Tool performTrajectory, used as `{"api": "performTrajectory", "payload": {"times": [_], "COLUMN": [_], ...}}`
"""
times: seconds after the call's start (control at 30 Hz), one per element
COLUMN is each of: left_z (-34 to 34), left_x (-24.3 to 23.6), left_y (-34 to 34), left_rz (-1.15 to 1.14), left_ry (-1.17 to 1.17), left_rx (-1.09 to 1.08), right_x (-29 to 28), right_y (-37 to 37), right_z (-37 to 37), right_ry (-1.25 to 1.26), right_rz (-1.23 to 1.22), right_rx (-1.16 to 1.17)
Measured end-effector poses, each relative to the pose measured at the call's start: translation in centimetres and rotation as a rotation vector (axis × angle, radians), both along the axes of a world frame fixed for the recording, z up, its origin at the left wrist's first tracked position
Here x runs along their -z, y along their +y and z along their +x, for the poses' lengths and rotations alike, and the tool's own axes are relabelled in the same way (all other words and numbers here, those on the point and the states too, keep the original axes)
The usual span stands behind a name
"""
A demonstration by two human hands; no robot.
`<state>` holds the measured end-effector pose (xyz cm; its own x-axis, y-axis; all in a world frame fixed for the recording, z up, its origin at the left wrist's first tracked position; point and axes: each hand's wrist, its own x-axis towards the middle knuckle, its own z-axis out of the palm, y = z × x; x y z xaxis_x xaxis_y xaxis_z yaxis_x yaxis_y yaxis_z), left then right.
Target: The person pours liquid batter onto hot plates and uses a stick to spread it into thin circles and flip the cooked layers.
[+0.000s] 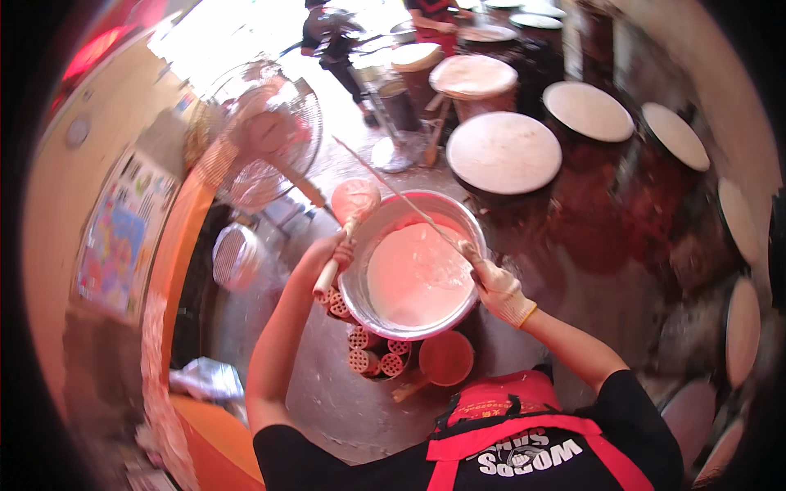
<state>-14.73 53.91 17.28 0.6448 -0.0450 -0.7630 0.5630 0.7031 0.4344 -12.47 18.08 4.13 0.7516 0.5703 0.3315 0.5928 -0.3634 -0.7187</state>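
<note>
My left hand [340, 248], bare, is closed around the pale handle of a ladle [356, 199]. The ladle's batter-coated bowl is at the far left rim of a large metal basin [379, 331]. Pale, pink-lit batter [417, 274] fills much of the basin. My right hand [501, 290], in a white knitted glove, grips a long thin stick [393, 190] at the basin's right rim. The stick slants across the basin's far side to the upper left. A brown strip [299, 182] runs near my left hand; I cannot tell whether it is held.
Below the basin are several perforated cylindrical briquettes [360, 360] and a round reddish pan [446, 358]. A standing fan [266, 135] is at the far left. Several round pale-topped stations [504, 153] curve along the right. Two people [332, 45] are at the back.
</note>
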Motion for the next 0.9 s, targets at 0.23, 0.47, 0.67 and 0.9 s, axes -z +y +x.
{"api": "performTrajectory", "payload": {"times": [0.23, 0.47, 0.67, 0.9], "left_z": [-0.7, -2.2, -9.4, -21.3], "left_x": [0.2, -2.2, -2.8, -2.0], "left_y": [-10.8, -34.1, -60.0, -79.1], "left_rz": [0.291, 0.21, 0.339, 0.633], "left_ry": [0.011, -0.065, -0.934, -2.31], "left_rx": [0.738, 1.612, 2.069, 1.718], "right_x": [4.4, 4.2, -1.0, -6.5], "right_y": [-13.9, -22.3, -29.2, -38.6], "right_z": [-16.3, -37.1, -48.4, -52.5], "right_ry": [0.389, 0.667, 0.275, 0.136], "right_rz": [0.226, 0.755, 0.551, -0.324], "right_rx": [0.516, 1.158, 1.487, 1.851]}}
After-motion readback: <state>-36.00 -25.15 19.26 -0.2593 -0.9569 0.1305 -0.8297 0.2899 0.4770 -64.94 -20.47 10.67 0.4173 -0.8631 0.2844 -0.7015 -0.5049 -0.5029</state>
